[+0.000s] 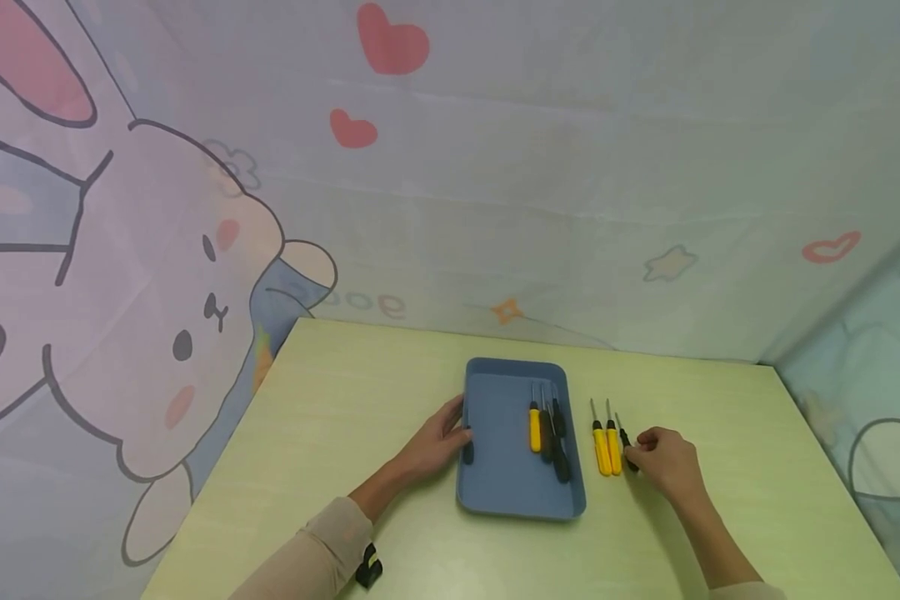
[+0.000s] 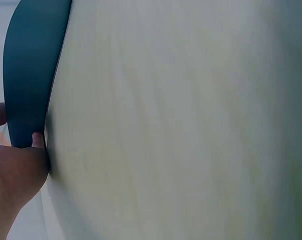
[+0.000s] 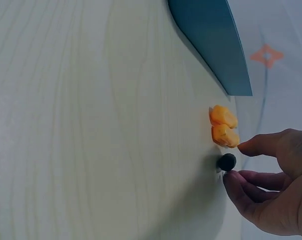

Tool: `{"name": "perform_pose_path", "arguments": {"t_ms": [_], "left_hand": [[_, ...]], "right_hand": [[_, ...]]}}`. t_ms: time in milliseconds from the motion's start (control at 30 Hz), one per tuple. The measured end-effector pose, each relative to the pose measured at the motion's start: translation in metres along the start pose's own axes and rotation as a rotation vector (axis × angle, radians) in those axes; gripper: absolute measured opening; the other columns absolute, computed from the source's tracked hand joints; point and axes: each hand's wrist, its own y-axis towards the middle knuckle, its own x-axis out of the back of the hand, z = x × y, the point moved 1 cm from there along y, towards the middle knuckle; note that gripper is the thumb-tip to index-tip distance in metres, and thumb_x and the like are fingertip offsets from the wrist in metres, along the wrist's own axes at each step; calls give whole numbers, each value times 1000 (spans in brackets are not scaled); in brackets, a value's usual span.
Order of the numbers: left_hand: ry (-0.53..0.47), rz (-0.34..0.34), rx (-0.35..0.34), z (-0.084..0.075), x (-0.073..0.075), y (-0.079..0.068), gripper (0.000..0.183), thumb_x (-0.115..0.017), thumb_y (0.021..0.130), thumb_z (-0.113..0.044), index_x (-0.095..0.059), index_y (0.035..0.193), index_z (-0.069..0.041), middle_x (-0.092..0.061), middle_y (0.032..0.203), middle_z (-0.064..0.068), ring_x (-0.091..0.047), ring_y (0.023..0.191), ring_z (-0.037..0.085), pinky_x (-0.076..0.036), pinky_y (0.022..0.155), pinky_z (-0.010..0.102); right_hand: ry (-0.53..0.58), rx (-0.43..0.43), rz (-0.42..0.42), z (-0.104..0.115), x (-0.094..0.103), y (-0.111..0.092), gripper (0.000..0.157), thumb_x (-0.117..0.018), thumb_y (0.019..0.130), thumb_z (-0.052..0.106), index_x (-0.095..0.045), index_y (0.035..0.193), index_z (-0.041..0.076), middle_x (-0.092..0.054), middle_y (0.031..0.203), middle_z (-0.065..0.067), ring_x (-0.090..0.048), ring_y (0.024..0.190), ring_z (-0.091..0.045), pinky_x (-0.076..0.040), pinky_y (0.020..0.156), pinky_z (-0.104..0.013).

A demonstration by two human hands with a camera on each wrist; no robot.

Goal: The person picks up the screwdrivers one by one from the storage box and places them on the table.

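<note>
My left hand (image 1: pixel 437 442) grips the left wall of a blue-grey tray (image 1: pixel 521 500), thumb at the rim. In the left wrist view the tray's side (image 2: pixel 33 60) rises beside this hand (image 2: pixel 15 170). Right of the tray, my right hand (image 1: pixel 667 462) has its fingertips at the handle of a small black screwdriver (image 1: pixel 625 439) lying on the table. The right wrist view shows that black handle end (image 3: pixel 226 161) between the thumb and fingers of the hand (image 3: pixel 281 185). Two yellow-handled screwdrivers (image 1: pixel 606 450) lie side by side just left of it.
Inside the tray, on its right side, lie a yellow-handled screwdriver (image 1: pixel 535 429) and several black-handled screwdrivers (image 1: pixel 559 458). A small dark object (image 1: pixel 468 450) sits at its left wall. The pale table (image 1: pixel 345 375) meets a printed cloth backdrop (image 1: pixel 450 208) behind.
</note>
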Motion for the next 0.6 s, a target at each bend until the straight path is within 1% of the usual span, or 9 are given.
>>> {"name": "perform_pose_path", "arguments": {"t_ms": [167, 267, 433, 600], "left_hand": [[2, 0, 2, -1, 0, 0, 70, -52, 110, -5, -13, 166, 7, -15, 174, 23, -17, 161, 34, -28, 127, 43], [-1, 2, 2, -1, 0, -1, 70, -53, 110, -6, -13, 166, 7, -15, 174, 23, -17, 161, 34, -28, 127, 43], [-3, 3, -2, -3, 1, -2, 70, -53, 110, -6, -13, 166, 7, -15, 174, 23, -17, 161, 34, -27, 128, 44], [1, 7, -12, -5, 0, -2, 70, -52, 110, -5, -13, 166, 8, -15, 174, 25, -16, 161, 36, -27, 128, 45]], "right_hand": [[-9, 22, -6, 6, 4, 1, 39, -72, 90, 18, -67, 111, -14, -72, 97, -23, -68, 81, -31, -59, 67, -40], [-8, 38, 4, 12, 7, 1, 40, -72, 91, 18, -66, 114, -15, -71, 98, -23, -68, 84, -31, -59, 68, -41], [12, 75, 23, 25, 10, -1, 41, -71, 92, 14, -64, 120, -15, -70, 99, -19, -67, 88, -30, -58, 72, -42], [30, 117, 23, 39, 9, -1, 41, -71, 90, 12, -64, 121, -13, -71, 100, -17, -68, 90, -30, -59, 80, -45]]}}
